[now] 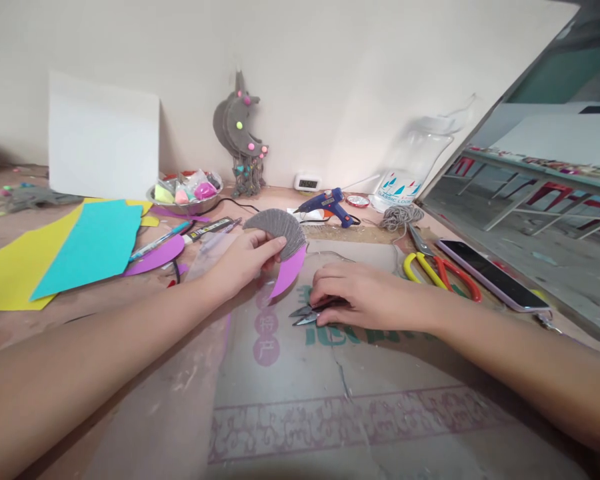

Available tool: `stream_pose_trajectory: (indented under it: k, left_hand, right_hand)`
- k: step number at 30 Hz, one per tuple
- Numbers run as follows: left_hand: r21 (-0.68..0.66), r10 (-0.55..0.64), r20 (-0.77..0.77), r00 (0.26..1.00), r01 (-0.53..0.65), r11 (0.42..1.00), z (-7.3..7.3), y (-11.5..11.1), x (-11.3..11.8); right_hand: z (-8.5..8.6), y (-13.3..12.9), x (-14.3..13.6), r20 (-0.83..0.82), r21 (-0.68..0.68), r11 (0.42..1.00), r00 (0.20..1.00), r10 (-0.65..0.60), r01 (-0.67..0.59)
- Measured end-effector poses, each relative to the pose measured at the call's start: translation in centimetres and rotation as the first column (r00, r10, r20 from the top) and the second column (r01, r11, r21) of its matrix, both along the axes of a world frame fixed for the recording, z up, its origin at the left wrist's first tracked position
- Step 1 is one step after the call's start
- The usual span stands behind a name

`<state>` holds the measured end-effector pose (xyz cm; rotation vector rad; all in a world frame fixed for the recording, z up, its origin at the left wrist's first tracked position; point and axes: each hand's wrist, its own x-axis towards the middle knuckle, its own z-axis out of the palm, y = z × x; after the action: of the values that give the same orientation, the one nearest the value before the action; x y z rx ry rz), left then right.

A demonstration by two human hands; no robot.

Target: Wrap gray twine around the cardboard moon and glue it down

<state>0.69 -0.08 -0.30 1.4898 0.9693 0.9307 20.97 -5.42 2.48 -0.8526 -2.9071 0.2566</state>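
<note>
My left hand (pixel 253 257) pinches a crescent moon cutout (pixel 291 270) by its inner side, thumb in front. Grey yarn (pixel 280 223) is wound over its upper part, while the lower tip shows bare purple. To the right, my right hand (pixel 353 293) is closed around a pair of small snips (pixel 305 317); the pointed metal blades face left, slightly apart, and the handles are mostly hidden in my palm. Both hands are over a printed, plastic-covered board (pixel 290 380). A finished-looking grey crescent ornament (pixel 237 130) with coloured pompoms is against the wall.
A blue glue gun (pixel 330 205) and a ball of grey yarn (pixel 403 217) are behind my hands. Scissors (pixel 440 267) and a phone (pixel 495 273) lie right. Turquoise sheet (pixel 93 247), yellow sheet (pixel 20 267), purple cutout (pixel 157 257) and bowl (pixel 187 190) are left.
</note>
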Motion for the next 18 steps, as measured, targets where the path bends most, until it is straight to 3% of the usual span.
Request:
stream_pose_trajectory:
  k: [5, 12, 18]
  left_hand:
    - [0.012, 0.011, 0.010, 1.000, -0.012, 1.000, -0.3, 0.2, 0.0]
    - [0.009, -0.025, 0.005, 1.000, 0.025, 1.000, -0.4, 0.3, -0.2]
    - [-0.030, -0.038, -0.002, 0.999, 0.038, 0.999, 0.0, -0.2, -0.1]
  right_hand:
    - [-0.7, -0.1, -0.2, -0.019, 0.217, 0.974, 0.998, -0.062, 0.064]
    - [-1.1, 0.2, 0.5, -0.337, 0.303, 0.882, 0.906, -0.256, 0.362]
    - [-2.0, 1.8, 1.4, -0.254, 0.429, 0.821, 0.922, -0.292, 0.378]
